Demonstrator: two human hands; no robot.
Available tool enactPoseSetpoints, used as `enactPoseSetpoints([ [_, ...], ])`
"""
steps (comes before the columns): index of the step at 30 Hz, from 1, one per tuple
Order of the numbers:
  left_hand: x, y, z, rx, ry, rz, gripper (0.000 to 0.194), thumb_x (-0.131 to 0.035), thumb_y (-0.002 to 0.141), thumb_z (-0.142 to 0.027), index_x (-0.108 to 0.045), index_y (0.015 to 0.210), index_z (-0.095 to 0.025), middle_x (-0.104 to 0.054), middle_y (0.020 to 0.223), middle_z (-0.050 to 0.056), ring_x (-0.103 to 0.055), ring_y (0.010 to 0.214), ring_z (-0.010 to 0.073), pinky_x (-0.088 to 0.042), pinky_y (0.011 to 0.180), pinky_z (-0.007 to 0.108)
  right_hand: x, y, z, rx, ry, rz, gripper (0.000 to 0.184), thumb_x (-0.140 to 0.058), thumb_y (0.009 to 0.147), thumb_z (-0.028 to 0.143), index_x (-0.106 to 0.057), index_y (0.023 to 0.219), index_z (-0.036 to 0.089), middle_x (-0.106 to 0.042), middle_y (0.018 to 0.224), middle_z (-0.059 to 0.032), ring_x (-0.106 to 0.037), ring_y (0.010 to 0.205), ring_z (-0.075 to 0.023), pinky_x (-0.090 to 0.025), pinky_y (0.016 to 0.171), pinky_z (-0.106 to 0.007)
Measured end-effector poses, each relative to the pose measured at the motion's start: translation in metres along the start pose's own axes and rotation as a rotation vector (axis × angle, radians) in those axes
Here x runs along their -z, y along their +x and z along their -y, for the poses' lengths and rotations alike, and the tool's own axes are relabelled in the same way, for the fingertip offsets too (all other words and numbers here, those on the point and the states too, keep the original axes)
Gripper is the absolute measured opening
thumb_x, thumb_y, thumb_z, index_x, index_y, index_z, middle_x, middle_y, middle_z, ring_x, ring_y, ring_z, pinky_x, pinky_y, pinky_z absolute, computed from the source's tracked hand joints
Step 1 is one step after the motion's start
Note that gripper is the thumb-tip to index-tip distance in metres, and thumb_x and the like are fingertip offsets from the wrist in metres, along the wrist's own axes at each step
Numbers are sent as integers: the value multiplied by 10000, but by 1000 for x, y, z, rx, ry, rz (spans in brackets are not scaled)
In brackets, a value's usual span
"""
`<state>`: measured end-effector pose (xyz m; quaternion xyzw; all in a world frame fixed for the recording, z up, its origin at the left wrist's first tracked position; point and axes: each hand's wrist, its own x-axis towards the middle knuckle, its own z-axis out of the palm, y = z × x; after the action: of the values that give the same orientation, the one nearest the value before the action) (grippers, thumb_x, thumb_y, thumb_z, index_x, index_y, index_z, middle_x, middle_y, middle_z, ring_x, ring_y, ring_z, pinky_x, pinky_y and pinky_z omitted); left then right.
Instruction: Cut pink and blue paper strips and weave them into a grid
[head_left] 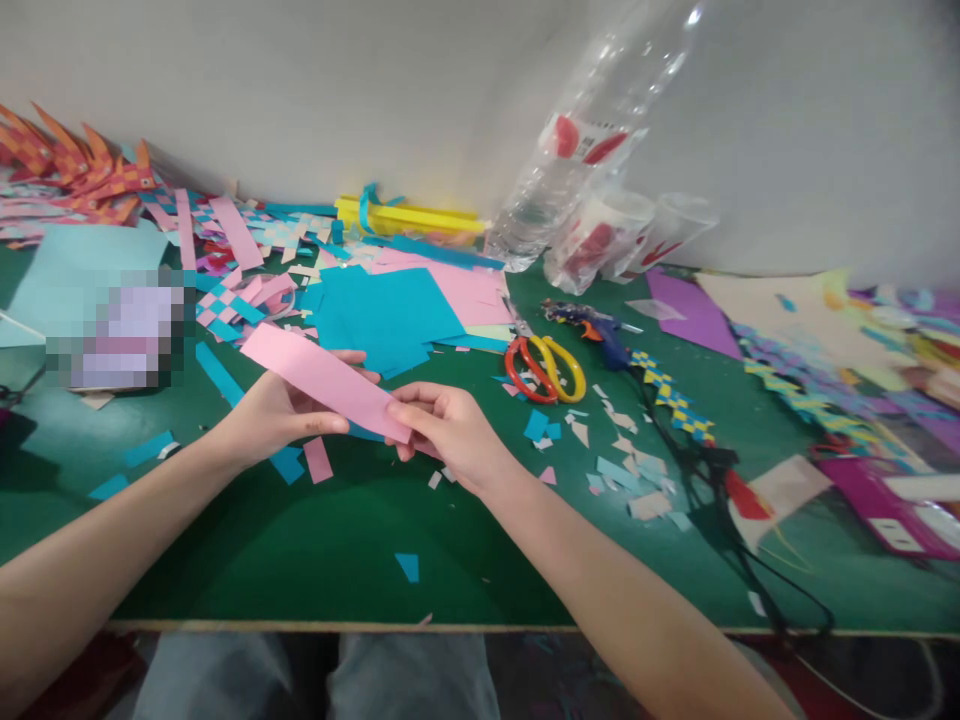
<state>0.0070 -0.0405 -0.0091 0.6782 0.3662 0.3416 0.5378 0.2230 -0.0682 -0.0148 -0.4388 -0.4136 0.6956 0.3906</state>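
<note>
A pink paper strip (330,385) slants over the table between my hands. My right hand (446,425) pinches its lower right end, thumb on top and fingers curled beneath. Behind the strip is my left hand (289,410), its thumb and fingers apart; the strip hides part of the palm. Some blue paper shows between the two hands, partly covered. Beyond them lie blue paper sheets (390,310) on pink sheets (472,293). Scissors (544,368) with red and yellow handles rest right of the blue sheets.
A blue glue gun (606,345) with a black cable lies at right. A clear plastic bottle (585,130) and plastic cups (600,235) stand against the wall. Paper scraps (637,465) litter the green table (300,560). Orange woven paper pieces (97,170) are piled far left.
</note>
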Motion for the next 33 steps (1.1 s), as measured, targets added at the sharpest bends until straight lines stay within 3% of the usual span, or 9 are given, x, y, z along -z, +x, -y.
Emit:
enactPoseSetpoints([
  [5,1,0,3,-90,7,-45,469,-742,793,-387,-607,1220,-247,-725,1127,81,-668,1086,279,-568,919,415,-1,-1,-4,57,-110,34,237,-739,737,386,-641,816,186,-667,582,13,-584,436,-99,-498,488,-259],
  [10,-2,1,5,42,-115,-128,363,-640,885,-407,-637,1193,-216,-718,1148,99,-664,1095,287,-569,935,454,0,-3,-4,133,-203,-33,204,-699,779,368,-641,860,190,-648,600,23,-565,434,-94,-463,463,-256],
  [16,0,4,11,173,-155,-207,383,-582,908,-441,-663,1157,-162,-700,1185,131,-681,1055,316,-596,886,485,6,-3,-4,191,-339,-66,179,-617,842,371,-629,889,198,-635,643,17,-582,474,-104,-449,468,-255],
  [19,1,5,13,186,-143,-194,411,-552,917,-465,-643,1212,-193,-710,1164,113,-699,1015,303,-607,860,467,6,-6,-3,344,-491,-97,283,-636,830,389,-596,1060,228,-703,909,-40,-674,717,-163,-525,590,-294],
  [21,1,5,12,190,-148,-226,422,-545,917,-475,-628,1231,-204,-716,1152,98,-716,963,287,-609,852,449,5,-9,-3,502,-626,-116,455,-700,785,398,-540,1187,259,-667,1176,-70,-668,953,-208,-554,713,-328],
  [23,1,5,10,187,-163,-287,430,-553,912,-472,-616,1231,-191,-703,1181,94,-729,898,269,-609,854,438,6,-11,-3,598,-743,-118,510,-729,768,389,-526,1223,275,-612,1303,-69,-644,1038,-222,-559,772,-340],
  [25,1,5,8,189,-181,-324,423,-550,915,-459,-604,1225,-176,-682,1221,104,-735,846,253,-608,857,444,7,-10,-5,616,-814,-117,421,-699,806,323,-557,1200,278,-634,1277,-51,-664,966,-193,-564,776,-325],
  [29,-2,4,2,198,-252,-308,369,-544,926,-400,-594,1228,-193,-683,1219,106,-737,819,239,-619,825,451,9,-6,-12,705,-889,-159,245,-604,854,163,-644,1071,269,-733,1031,-7,-676,767,-138,-565,728,-282],
  [33,-6,3,-2,220,-380,-284,331,-619,889,-323,-627,1195,-196,-713,1152,87,-730,856,231,-621,828,407,7,-4,-12,863,-805,-200,79,-645,842,181,-692,877,234,-758,878,-2,-685,722,-129,-561,655,-248],
])
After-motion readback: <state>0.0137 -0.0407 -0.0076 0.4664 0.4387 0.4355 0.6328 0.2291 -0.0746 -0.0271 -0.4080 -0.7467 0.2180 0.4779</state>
